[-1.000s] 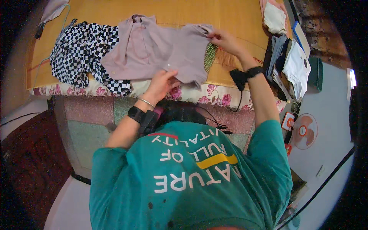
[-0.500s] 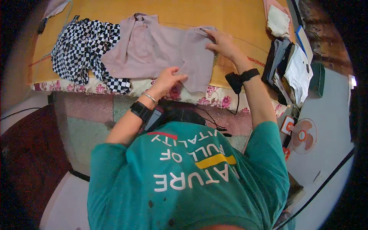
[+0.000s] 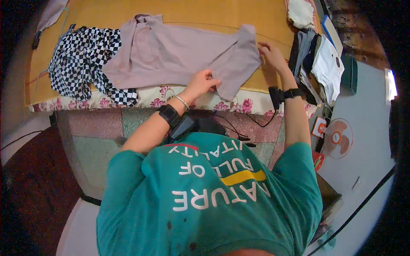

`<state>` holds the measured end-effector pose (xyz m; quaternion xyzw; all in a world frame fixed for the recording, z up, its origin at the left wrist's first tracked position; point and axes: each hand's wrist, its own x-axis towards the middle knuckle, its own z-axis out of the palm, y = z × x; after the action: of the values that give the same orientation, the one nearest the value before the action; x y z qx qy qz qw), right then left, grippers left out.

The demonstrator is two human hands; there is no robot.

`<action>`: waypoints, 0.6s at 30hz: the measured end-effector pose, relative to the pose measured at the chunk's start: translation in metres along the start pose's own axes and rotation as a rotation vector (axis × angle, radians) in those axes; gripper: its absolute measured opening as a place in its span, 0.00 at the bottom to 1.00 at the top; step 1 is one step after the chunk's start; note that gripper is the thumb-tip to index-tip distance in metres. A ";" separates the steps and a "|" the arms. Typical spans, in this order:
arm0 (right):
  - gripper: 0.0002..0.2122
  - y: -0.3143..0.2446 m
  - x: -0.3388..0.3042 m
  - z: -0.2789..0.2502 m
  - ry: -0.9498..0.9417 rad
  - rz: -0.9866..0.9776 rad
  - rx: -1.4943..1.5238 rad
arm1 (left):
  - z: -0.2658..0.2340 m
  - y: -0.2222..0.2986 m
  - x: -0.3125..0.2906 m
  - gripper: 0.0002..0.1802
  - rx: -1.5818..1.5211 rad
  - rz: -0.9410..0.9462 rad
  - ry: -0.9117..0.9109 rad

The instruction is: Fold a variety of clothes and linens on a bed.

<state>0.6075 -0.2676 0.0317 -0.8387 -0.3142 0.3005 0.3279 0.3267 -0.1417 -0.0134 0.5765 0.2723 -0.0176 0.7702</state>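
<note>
Garment [image 3: 183, 55] of mauve cloth, spread lengthwise near the front of a tan woven mat [image 3: 205, 13], right near corner lapping over the floral cloth [image 3: 156, 102] along the border. More mat showing along the far side, and a narrower strip to the right, before a stack of folded clothes [image 3: 326, 66]. Left hand [image 3: 200, 84] at the garment's near edge, fingers curled toward the thumb; cannot tell of any pinch on the cloth. Right hand [image 3: 274, 56] just beside the garment's right end, fingers loosely parted, nothing visibly held, fingertip contact hard to make out. Garment's underside hidden; pale cloth [image 3: 52, 12] at far left cut off. To the left, checked cloth [image 3: 81, 55], partly covered by the garment. Off-white bundle [image 3: 300, 13] at far right; fan [image 3: 337, 137] at near right; black device [image 3: 274, 97] at the right wrist, close to the border.
</note>
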 end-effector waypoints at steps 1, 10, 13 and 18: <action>0.17 -0.011 0.004 0.002 0.002 -0.001 0.003 | -0.001 -0.001 0.001 0.11 0.003 0.000 -0.001; 0.19 -0.020 0.053 0.035 0.104 0.051 0.588 | -0.004 0.015 -0.004 0.11 0.114 -0.096 0.028; 0.19 -0.013 0.054 0.040 0.128 0.012 0.387 | -0.005 0.006 -0.001 0.12 -0.030 -0.238 0.124; 0.19 -0.070 -0.017 0.056 0.241 -0.347 -0.316 | -0.037 0.015 -0.023 0.15 -0.064 -0.112 0.056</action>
<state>0.5340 -0.2190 0.0550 -0.8428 -0.4550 0.0850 0.2747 0.2974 -0.1099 0.0031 0.5355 0.3260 -0.0361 0.7783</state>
